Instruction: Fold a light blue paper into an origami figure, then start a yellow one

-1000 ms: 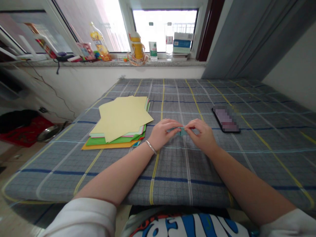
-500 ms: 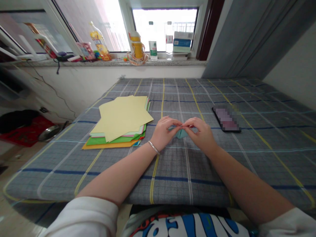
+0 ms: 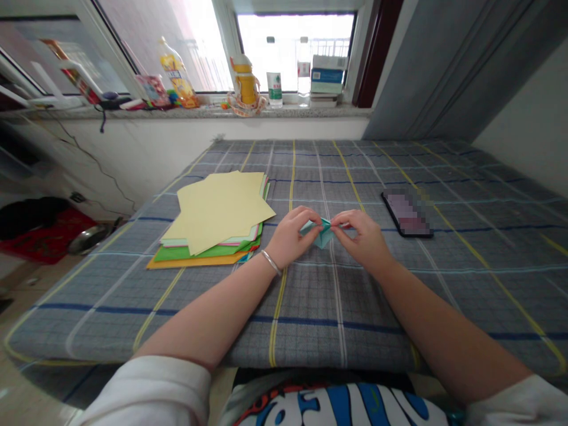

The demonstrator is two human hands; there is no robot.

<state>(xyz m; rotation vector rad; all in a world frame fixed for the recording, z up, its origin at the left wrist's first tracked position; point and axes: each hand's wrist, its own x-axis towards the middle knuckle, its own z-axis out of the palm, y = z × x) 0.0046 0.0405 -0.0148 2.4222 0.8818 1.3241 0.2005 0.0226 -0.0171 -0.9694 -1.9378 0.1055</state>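
Your left hand (image 3: 290,236) and right hand (image 3: 361,239) meet above the checked padded cover (image 3: 337,331), fingers curled inward, each pinching one side of a small piece of folded teal paper (image 3: 323,232). The paper sits between your fingertips, which hide much of its upper edge, so you cannot judge its exact shape from this view, nor whether its lower point touches the cover. With so little paper held, an uneven pull could let one side slip and the layers spring apart, while pulling your hands apart too hard could tear it along a crease. The cover looks soft, so pressing the piece against it would likely give a weak, uneven crease. Just left of your left wrist lies a stack of coloured paper (image 3: 213,222), with loose yellow sheets on top. If your arm swings that way, the metal bangle (image 3: 271,262) could catch those sheets and drag them. The phone (image 3: 407,214) lies to the right, apart from your right hand.
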